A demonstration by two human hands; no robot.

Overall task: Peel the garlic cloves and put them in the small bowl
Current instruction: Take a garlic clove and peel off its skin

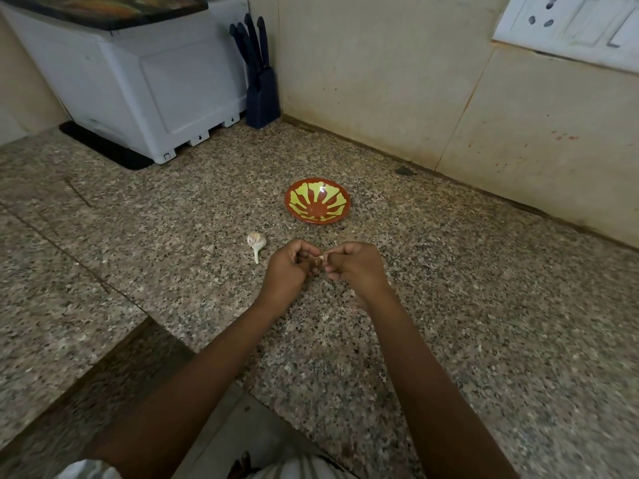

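Note:
A small red bowl point(317, 200) with a yellow-green flower pattern stands on the speckled granite counter point(484, 288); nothing shows inside it. A white garlic bulb point(256, 242) with its stem lies on the counter to the bowl's lower left. In front of the bowl my left hand point(289, 271) and my right hand point(356, 264) meet above the counter. Their curled fingertips pinch one small garlic clove point(319, 260) between them. Most of the clove is hidden by the fingers.
A white appliance point(138, 84) on a black mat stands at the back left, with a dark knife block point(261, 88) beside it. A tiled wall rises behind the bowl, with a socket plate point(570, 25) at top right. The counter's edge runs at lower left.

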